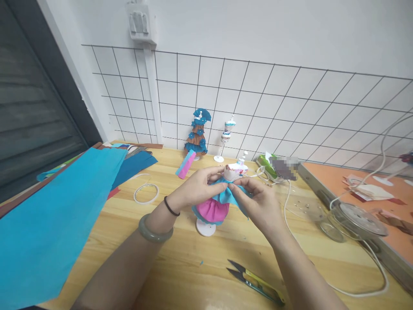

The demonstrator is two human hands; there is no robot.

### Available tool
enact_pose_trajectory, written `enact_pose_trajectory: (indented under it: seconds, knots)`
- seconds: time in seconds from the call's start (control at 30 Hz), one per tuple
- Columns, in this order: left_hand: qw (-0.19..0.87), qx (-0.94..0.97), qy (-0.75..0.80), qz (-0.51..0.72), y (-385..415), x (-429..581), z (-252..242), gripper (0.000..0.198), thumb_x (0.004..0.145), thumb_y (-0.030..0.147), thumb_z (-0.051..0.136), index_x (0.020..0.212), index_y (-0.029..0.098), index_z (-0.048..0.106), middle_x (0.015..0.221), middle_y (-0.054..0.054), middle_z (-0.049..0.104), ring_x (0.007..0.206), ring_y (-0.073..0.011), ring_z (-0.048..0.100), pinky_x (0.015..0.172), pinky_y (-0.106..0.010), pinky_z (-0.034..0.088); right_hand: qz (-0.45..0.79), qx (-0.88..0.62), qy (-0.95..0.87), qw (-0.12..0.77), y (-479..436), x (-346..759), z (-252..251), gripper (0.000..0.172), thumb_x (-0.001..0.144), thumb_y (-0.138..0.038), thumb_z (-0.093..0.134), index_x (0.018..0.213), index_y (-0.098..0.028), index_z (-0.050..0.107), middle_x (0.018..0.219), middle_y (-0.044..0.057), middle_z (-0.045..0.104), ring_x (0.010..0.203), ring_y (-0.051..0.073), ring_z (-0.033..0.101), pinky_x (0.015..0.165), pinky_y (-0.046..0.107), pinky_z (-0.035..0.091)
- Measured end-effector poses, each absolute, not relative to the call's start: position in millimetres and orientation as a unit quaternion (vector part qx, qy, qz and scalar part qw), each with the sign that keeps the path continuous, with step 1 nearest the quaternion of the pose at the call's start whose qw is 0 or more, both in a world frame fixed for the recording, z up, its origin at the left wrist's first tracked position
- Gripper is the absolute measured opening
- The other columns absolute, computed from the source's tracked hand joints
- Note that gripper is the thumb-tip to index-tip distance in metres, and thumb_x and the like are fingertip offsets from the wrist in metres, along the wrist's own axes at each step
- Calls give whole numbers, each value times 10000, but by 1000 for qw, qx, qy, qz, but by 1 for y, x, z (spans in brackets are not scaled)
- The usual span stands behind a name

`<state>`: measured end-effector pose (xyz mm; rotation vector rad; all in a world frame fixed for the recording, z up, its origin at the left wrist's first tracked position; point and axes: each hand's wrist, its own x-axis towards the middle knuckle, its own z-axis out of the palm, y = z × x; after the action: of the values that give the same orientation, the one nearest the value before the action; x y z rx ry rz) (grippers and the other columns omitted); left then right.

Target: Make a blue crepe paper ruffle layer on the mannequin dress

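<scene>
A small white dress form [235, 172] with a patterned bodice leans slightly to the right on its round white base [205, 228]. Around its lower part hangs a pink skirt [213, 211] edged in blue. At the waist lies a strip of blue crepe paper [228, 196], gathered into folds. My left hand [206, 185] pinches this strip from the left, its other fingers behind the form. On the right, my right hand [258, 202] pinches the same strip between thumb and fingers, close to the left thumb. A loose end of the strip shows beneath my right hand.
Thread snips [254, 282] lie in front. Large blue paper sheets [64, 215] cover the left, beside a tape roll [146, 193]. Behind stand a blue-and-brown dressed form [196, 135] and a barer form [227, 133]. A white cable [287, 211], clear container [358, 221] and orange tray [325, 172] are right.
</scene>
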<state>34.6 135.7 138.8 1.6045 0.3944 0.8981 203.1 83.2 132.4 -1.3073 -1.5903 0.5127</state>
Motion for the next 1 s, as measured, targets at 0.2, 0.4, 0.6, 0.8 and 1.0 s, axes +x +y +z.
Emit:
enact_pose_trajectory:
  seconds: [0.2,0.4,0.6,0.8,1.0]
  knots:
    - [589,668,216,401,134,38,138,408,820,213,637,1211,118,566,1235,-153,629,1149,-263,593,919,-366,504,175,-542,-664,484,84,200,132,243,820,-416,604,756,-182,621,686,33,649,603,157,579,527,265,446]
    - [571,663,247,418,135,35,141,462,838,279,624,1265,127,534,1078,-119,688,1044,-225,631,824,-299,513,-2,-474,-724,501,86,207,132,146,838,-283,600,962,-207,585,976,83,646,942,237,598,821,399,479]
    - [564,632,283,450,138,34,142,447,817,327,641,1206,119,564,1005,-109,697,895,-205,653,733,-279,499,-114,-360,-824,422,79,206,141,373,762,-57,504,1096,-218,550,1159,124,579,1112,292,527,912,497,426]
    - [509,651,343,447,137,38,138,380,785,350,657,1103,144,631,756,-42,687,709,-169,619,595,-239,439,-178,-344,-837,386,77,199,137,431,723,-38,528,1112,-221,546,1103,114,619,1025,298,561,838,484,437]
    - [502,652,348,450,137,38,139,353,773,363,654,1046,138,647,602,8,602,584,-134,542,538,-231,387,-184,-337,-829,407,78,200,135,412,736,-67,533,1124,-205,543,1027,110,644,964,281,577,814,466,445]
